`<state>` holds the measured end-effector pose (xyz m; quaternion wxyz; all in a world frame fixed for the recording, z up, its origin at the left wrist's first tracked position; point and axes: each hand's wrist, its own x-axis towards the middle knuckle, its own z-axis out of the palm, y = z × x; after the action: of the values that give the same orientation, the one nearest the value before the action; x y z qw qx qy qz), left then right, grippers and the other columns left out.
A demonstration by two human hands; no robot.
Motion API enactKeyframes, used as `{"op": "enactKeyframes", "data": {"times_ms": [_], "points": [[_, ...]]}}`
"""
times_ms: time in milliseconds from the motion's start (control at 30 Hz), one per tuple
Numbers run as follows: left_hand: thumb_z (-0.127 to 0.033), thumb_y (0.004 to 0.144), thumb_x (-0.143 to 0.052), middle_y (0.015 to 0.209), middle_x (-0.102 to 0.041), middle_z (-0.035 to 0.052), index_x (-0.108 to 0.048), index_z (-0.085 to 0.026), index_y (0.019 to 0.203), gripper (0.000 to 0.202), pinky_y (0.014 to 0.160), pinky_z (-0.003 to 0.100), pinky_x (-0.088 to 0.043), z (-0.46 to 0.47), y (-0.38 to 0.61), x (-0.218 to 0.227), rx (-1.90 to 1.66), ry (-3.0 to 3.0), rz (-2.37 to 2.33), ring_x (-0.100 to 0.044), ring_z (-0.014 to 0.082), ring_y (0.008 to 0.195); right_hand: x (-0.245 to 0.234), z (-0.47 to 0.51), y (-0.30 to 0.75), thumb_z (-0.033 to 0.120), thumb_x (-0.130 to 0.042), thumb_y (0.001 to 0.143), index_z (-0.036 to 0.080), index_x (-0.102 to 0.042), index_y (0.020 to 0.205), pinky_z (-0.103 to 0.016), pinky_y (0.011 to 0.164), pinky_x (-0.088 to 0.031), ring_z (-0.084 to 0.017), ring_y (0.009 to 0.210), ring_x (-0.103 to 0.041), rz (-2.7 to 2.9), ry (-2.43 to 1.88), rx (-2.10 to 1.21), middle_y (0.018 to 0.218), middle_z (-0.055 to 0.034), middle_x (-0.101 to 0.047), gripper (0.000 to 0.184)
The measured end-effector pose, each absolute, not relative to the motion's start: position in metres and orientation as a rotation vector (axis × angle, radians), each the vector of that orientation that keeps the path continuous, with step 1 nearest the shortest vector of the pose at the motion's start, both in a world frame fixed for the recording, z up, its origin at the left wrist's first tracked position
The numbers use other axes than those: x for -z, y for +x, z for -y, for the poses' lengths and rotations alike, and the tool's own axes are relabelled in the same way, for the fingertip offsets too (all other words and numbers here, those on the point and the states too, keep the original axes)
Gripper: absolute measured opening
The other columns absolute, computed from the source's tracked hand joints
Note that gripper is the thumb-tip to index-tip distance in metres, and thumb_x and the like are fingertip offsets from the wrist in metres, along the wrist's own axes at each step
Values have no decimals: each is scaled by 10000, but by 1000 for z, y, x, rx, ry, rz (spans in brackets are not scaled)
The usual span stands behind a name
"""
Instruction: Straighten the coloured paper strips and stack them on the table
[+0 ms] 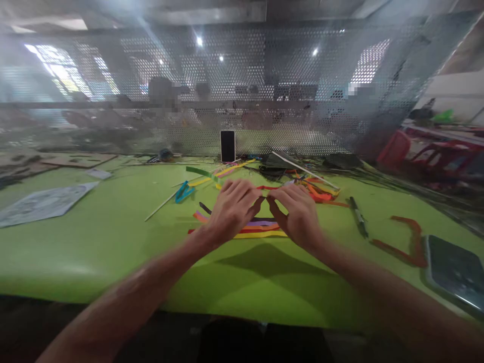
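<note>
Over the middle of the green table, my left hand (pixel 236 206) and my right hand (pixel 297 212) are closed, thumbs and fingers pinched toward each other. A short bit of a thin dark strip (pixel 265 197) shows between the fingertips of both; the rest of it is covered by the fingers. Just behind the fingertips a red strip (pixel 266 188) is visible, and I cannot tell whether it is held. Below the hands lie flat coloured strips: a purple strip (pixel 264 223), an orange strip (pixel 260 229) and a yellow strip (pixel 262 234), partly hidden by my left hand.
Behind the hands are a blue folded strip (pixel 184 192), a green strip (pixel 200 172), thin sticks and an orange tangle of strips (pixel 319 193). To the right lie a pen (pixel 358 217), a bent brown strip (pixel 418 237) and a phone (pixel 456 269). A perforated screen (pixel 242 65) closes the back.
</note>
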<state>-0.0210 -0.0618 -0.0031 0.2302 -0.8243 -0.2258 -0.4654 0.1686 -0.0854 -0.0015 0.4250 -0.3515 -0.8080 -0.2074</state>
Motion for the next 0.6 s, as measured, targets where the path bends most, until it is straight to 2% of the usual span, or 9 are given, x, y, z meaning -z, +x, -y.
{"op": "enactKeyframes", "data": {"times_ms": [600], "points": [[-129, 903, -667, 828, -653, 19, -614, -192, 962, 101, 701, 325, -416, 67, -23, 6, 1476, -2184, 489, -578, 157, 744, 7, 99, 160, 101, -503, 952, 169, -626, 966, -295, 688, -492, -179, 755, -604, 1957, -756, 426, 820, -74, -671, 141]]}}
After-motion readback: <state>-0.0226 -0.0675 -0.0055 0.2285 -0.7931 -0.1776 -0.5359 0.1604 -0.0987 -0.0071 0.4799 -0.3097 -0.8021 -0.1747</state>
